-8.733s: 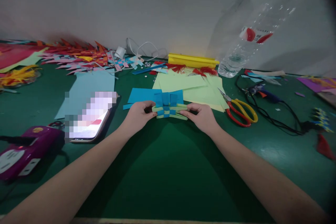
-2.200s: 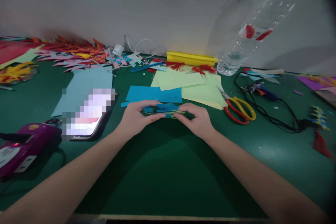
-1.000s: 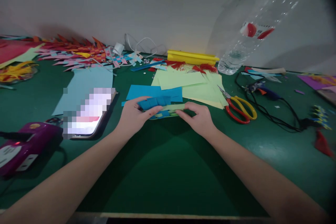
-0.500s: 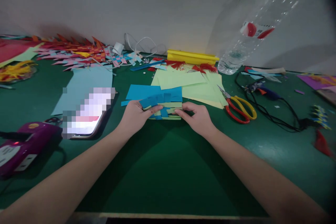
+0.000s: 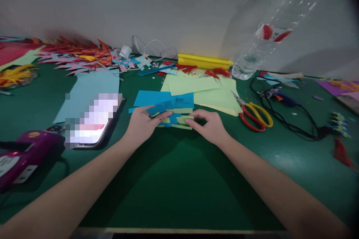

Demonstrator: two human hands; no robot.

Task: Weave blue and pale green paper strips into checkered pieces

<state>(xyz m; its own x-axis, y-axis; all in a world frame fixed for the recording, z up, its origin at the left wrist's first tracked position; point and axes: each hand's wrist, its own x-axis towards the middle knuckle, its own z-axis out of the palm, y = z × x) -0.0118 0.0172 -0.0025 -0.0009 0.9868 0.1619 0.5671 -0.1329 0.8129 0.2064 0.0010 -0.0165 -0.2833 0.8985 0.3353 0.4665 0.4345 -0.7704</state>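
Between my hands lies a small weave of blue and light-green paper strips (image 5: 173, 119), with blue strips crossing the green ones. My left hand (image 5: 142, 124) is closed on its left part, thumb on top. At the right end, my right hand (image 5: 209, 123) pinches the tip of a green strip between thumb and finger. Just behind the weave lies a blue paper sheet (image 5: 151, 98). Light-green paper sheets (image 5: 193, 86) are stacked beyond it. Scissors (image 5: 256, 116) with red and yellow handles rest to the right of my right hand.
A phone (image 5: 95, 119) and a purple power socket (image 5: 28, 153) are on the left. A tilted plastic bottle (image 5: 269, 33) leans at the back right, near a corded blue tool (image 5: 286, 98). Folded paper pieces (image 5: 81, 56) and a yellow paper strip (image 5: 204, 61) line the wall.
My right hand has shifted a green strip slightly, and its end now shows more clearly at the fingertips. The left hand keeps its hold; the view has moved slightly.
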